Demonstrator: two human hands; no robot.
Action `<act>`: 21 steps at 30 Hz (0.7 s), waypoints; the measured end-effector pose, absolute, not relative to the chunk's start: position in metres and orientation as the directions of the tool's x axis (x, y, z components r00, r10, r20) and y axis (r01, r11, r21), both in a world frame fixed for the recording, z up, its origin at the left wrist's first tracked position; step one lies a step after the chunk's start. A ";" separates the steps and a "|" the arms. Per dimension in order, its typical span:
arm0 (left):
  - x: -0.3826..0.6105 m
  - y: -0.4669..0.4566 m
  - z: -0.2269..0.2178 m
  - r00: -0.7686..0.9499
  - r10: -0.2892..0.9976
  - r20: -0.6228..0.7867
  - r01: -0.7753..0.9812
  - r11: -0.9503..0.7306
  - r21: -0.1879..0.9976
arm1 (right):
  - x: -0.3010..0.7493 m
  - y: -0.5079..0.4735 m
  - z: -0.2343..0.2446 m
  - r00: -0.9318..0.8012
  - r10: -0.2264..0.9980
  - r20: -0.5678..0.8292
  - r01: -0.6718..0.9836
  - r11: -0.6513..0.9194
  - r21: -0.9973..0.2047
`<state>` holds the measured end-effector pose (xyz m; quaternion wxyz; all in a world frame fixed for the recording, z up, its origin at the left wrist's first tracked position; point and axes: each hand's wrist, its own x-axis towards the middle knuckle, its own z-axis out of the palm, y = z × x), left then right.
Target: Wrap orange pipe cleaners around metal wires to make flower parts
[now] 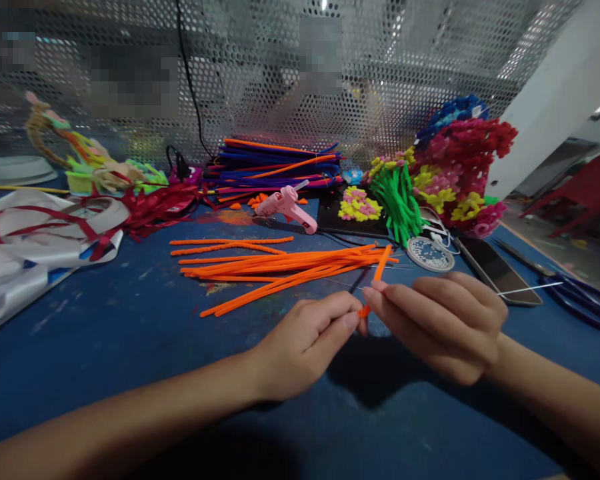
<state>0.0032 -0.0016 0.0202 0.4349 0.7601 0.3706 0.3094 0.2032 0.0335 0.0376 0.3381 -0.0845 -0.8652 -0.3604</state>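
My left hand (pixel 307 340) and my right hand (pixel 443 323) meet above the blue table (pixel 130 333), both pinched on one short orange pipe cleaner (pixel 380 267). Its upper end sticks up and away from my fingertips. A thin metal wire (pixel 530 288) juts out to the right from behind my right hand. Just beyond my hands lies a loose pile of orange pipe cleaners (pixel 280 267).
A pink glue gun (pixel 287 205) lies behind the pile, before a stack of coloured pipe cleaners (pixel 275 167). Pipe-cleaner flowers (pixel 455 167) stand at the right, with a bead dish (pixel 430 253), a phone (pixel 497 270) and scissors (pixel 580 300). Ribbons and white paper (pixel 40 233) lie left.
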 end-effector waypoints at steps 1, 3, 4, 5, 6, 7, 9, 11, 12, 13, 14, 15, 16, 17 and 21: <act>0.003 -0.002 0.021 0.544 0.826 0.147 0.294 -0.351 0.889 | 0.205 0.034 0.040 -0.768 -0.120 0.629 0.379 0.707 0.598; 0.004 -0.003 0.022 0.555 0.818 0.152 0.292 -0.362 0.885 | 0.209 0.035 0.043 -0.777 -0.125 0.617 0.381 0.687 0.619; 0.004 -0.003 0.023 0.560 0.813 0.157 0.289 -0.369 0.883 | 0.211 0.035 0.044 -0.774 -0.123 0.621 0.383 0.689 0.615; 0.003 -0.003 0.023 0.564 0.810 0.161 0.286 -0.375 0.882 | 0.212 0.036 0.045 -0.772 -0.122 0.624 0.380 0.699 0.606; 0.003 -0.003 0.023 0.565 0.808 0.165 0.284 -0.378 0.881 | 0.213 0.036 0.046 -0.773 -0.122 0.623 0.369 0.713 0.597; 0.003 -0.003 0.022 0.566 0.808 0.165 0.285 -0.379 0.881 | 0.213 0.035 0.047 -0.777 -0.120 0.618 0.356 0.726 0.588; 0.003 -0.003 0.021 0.565 0.809 0.160 0.293 -0.378 0.878 | 0.213 0.035 0.049 -0.788 -0.131 0.602 0.323 0.744 0.585; 0.003 -0.002 0.019 0.564 0.809 0.164 0.302 -0.387 0.871 | 0.213 0.035 0.051 -0.793 -0.135 0.594 0.302 0.759 0.577; 0.003 -0.002 0.018 0.565 0.807 0.171 0.304 -0.396 0.867 | 0.212 0.035 0.052 -0.792 -0.136 0.596 0.294 0.770 0.566; 0.003 -0.002 0.017 0.563 0.807 0.179 0.305 -0.404 0.862 | 0.212 0.035 0.052 -0.791 -0.134 0.597 0.283 0.785 0.551; 0.003 -0.001 0.016 0.560 0.807 0.188 0.307 -0.412 0.858 | 0.211 0.036 0.052 -0.788 -0.131 0.602 0.272 0.803 0.530; 0.003 -0.001 0.016 0.554 0.809 0.196 0.310 -0.419 0.853 | 0.211 0.038 0.051 -0.784 -0.123 0.609 0.263 0.821 0.506; 0.003 0.000 0.015 0.547 0.812 0.204 0.313 -0.425 0.849 | 0.211 0.039 0.050 -0.781 -0.115 0.614 0.252 0.841 0.478; 0.003 0.001 0.015 0.541 0.814 0.210 0.319 -0.430 0.845 | 0.211 0.041 0.049 -0.780 -0.101 0.618 0.241 0.862 0.445; 0.002 0.004 0.013 0.536 0.814 0.225 0.357 -0.460 0.813 | 0.211 0.047 0.040 -0.760 0.041 0.648 0.257 0.936 0.241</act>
